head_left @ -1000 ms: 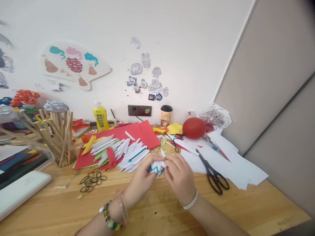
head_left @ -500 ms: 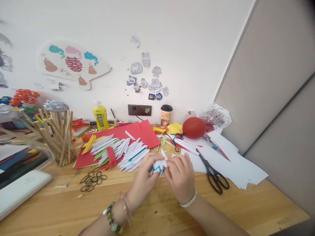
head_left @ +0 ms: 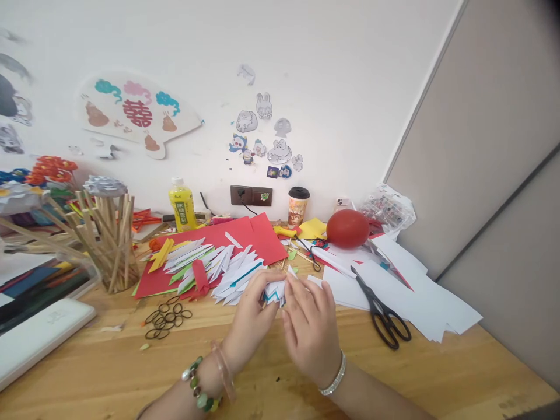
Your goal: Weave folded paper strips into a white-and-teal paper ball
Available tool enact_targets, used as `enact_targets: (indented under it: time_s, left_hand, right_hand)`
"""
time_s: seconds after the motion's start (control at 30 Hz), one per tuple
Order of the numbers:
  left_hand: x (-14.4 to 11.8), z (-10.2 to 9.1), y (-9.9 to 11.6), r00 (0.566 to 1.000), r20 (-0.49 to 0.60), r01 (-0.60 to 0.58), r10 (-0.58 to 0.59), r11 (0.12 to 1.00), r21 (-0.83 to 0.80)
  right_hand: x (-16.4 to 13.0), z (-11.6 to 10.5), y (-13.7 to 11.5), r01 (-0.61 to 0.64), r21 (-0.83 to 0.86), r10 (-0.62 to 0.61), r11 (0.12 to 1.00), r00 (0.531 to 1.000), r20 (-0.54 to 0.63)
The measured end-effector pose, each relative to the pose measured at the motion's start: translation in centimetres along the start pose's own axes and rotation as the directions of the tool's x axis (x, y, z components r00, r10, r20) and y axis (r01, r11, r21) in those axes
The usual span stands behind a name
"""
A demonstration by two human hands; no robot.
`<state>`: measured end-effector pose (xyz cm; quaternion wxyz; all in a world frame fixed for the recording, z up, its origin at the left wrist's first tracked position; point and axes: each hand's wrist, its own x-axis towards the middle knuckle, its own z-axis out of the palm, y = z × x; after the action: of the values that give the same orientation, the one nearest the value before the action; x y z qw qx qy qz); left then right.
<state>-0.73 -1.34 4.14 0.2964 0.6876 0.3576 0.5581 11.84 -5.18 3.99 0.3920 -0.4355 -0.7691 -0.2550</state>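
- Since the earlier frame, the right hand has moved inward, its fingers now overlapping the folded paper.
- The paper is between both hands, just above the surface. It is likely light and springy, with creases that crush easily; best held low at its gathered layers, clear of the points.
- The left hand pinches its left side; the right's fingertips meet its right edge, thumb apart, so I cannot tell whether they grip.
- Beyond lie strips; scissors rest to the right.
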Motion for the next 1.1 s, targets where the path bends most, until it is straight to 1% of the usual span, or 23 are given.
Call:
enact_targets:
  time_s: [0.1, 0.17, 0.2, 0.27, 0.3, 0.33, 0.37, 0.4, 0.43, 0.5, 0.6, 0.67, 0.73, 0.8, 0.87, 0.9, 0.97, 1.03, 1.1]
  left_hand:
    - [0.2, -0.1, 0.1, 0.994, -0.07, 0.081, -0.085, 0.995, -0.059]
    - [0.3, -0.2, 0.3, 0.985, -0.079, 0.145, -0.156, 0.981, -0.127]
    - [0.3, -0.2, 0.5, 0.98, -0.069, 0.175, -0.188, 0.97, -0.168]
    - [0.4, -0.2, 0.7, 0.969, -0.038, 0.227, -0.244, 0.942, -0.248]
    - [0.4, -0.2, 0.7, 0.962, -0.024, 0.253, -0.271, 0.926, -0.278]
    - [0.4, -0.1, 0.8, 0.955, -0.017, 0.279, -0.297, 0.912, -0.301]
    - [0.4, -0.1, 0.8, 0.947, -0.01, 0.301, -0.32, 0.899, -0.317]
    - [0.4, 0.0, 0.7, 0.941, 0.002, 0.32, -0.337, 0.889, -0.327]
    - [0.3, 0.2, 0.7, 0.937, 0.02, 0.335, -0.349, 0.882, -0.33]
    - [0.3, 0.5, 0.6, 0.931, 0.071, 0.361, -0.358, 0.878, -0.314]
    - [0.1, 0.9, 0.4, 0.919, 0.135, 0.394, -0.37, 0.878, -0.273]
    - [0.0, 1.0, 0.4, 0.91, 0.14, 0.414, -0.39, 0.87, -0.269]
    - [0.0, 1.0, 0.5, 0.9, 0.116, 0.434, -0.42, 0.847, -0.306]
    - [-0.1, 0.9, 0.5, 0.884, 0.1, 0.459, -0.457, 0.806, -0.373]
    - [-0.1, 0.9, 0.5, 0.87, 0.115, 0.481, -0.48, 0.772, -0.416]
    - [-0.1, 1.0, 0.4, 0.87, 0.125, 0.484, -0.477, 0.775, -0.407]
    - [-0.2, 1.1, 0.0, 0.891, 0.134, 0.452, -0.433, 0.828, -0.332]
    - [-0.3, 1.2, -0.5, 0.932, 0.127, 0.36, -0.339, 0.905, -0.225]
    - [-0.4, 1.2, -1.0, 0.967, 0.12, 0.242, -0.226, 0.96, -0.139]
  right_hand:
    - [-0.1, -0.3, -0.3, 0.059, 0.07, -0.057, 0.996, 0.998, -0.031]
    - [-0.1, -0.5, -0.1, 0.057, 0.153, -0.047, 0.987, 0.996, -0.071]
    - [0.0, -0.6, 0.2, 0.037, 0.209, -0.018, 0.977, 0.995, -0.094]
    - [0.1, -0.4, 1.1, -0.124, 0.329, 0.158, 0.936, 0.984, -0.077]
    - [0.2, -0.2, 1.5, -0.224, 0.395, 0.27, 0.891, 0.961, -0.064]
    - [0.3, 0.0, 1.9, -0.307, 0.442, 0.353, 0.843, 0.935, -0.023]
    - [0.4, 0.3, 2.2, -0.357, 0.482, 0.386, 0.8, 0.922, 0.041]
    - [0.5, 0.6, 2.5, -0.385, 0.522, 0.392, 0.761, 0.914, 0.102]
    - [0.5, 0.9, 2.6, -0.402, 0.548, 0.395, 0.734, 0.908, 0.137]
    - [0.6, 1.2, 2.6, -0.415, 0.569, 0.397, 0.71, 0.903, 0.164]
    - [0.8, 1.2, 2.6, -0.427, 0.561, 0.423, 0.709, 0.894, 0.146]
    - [0.9, 1.0, 2.8, -0.451, 0.542, 0.454, 0.709, 0.88, 0.139]
    - [1.0, 0.9, 2.9, -0.482, 0.519, 0.475, 0.706, 0.866, 0.158]
    - [1.2, 0.8, 3.0, -0.493, 0.511, 0.469, 0.704, 0.863, 0.187]
    - [1.2, 0.9, 3.0, -0.494, 0.508, 0.457, 0.706, 0.865, 0.206]
    - [1.3, 1.0, 3.0, -0.497, 0.504, 0.459, 0.706, 0.864, 0.209]
    - [1.2, 1.2, 3.1, -0.516, 0.507, 0.476, 0.691, 0.852, 0.218]
    - [1.2, 1.3, 3.2, -0.54, 0.535, 0.491, 0.649, 0.835, 0.248]
    - [1.1, 1.4, 3.4, -0.55, 0.576, 0.476, 0.604, 0.829, 0.293]
